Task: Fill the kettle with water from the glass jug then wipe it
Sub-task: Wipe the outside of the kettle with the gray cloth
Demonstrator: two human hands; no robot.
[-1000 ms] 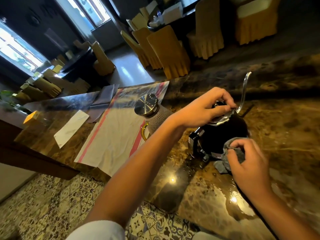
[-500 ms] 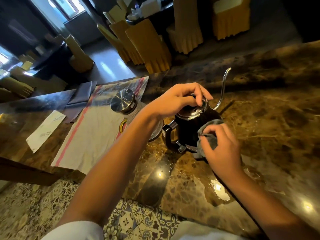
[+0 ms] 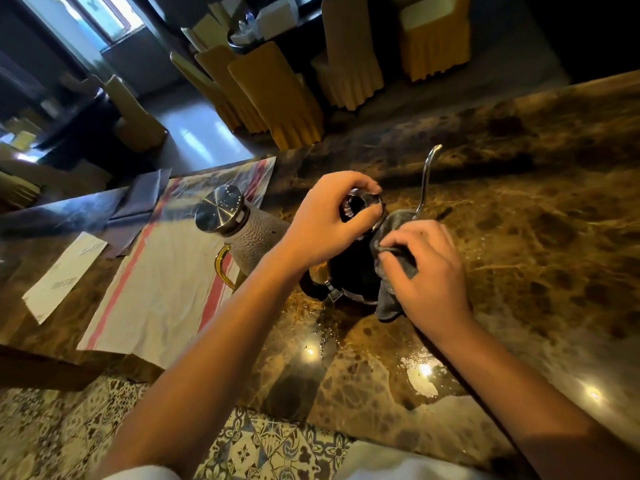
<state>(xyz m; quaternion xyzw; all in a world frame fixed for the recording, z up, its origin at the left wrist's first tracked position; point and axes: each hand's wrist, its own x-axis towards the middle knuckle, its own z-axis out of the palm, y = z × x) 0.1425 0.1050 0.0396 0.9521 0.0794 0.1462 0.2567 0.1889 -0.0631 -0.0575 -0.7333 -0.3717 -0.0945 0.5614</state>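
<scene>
A black round-bodied kettle (image 3: 349,271) with a thin curved steel gooseneck spout stands on the glossy brown marble desk (image 3: 519,237), its black handle turned toward the viewer. The left hand (image 3: 325,223) is curled down over the kettle's shiny steel lid (image 3: 363,206), fingers and thumb closed around its rim. The right hand (image 3: 426,268) is pinched shut on a crumpled grey cloth (image 3: 391,261) and presses it against the kettle's right side; the cloth drapes from just below the lid down to the desk.

Just left of the kettle, behind the left wrist, stands the textured glass jug (image 3: 252,233) with a round steel lid and an amber-gold handle. It sits at the edge of a white tea towel with red stripes (image 3: 156,289) spread flat on the desk. A folded dark grey cloth (image 3: 135,209) lies at the towel's far left corner. Further left lies a white paper slip (image 3: 65,275) carrying grey printed marks, too small and blurred to read. No brand or label can be made out on the kettle or jug. Water droplets and lamp reflections glint on the desk near the kettle's base.
</scene>
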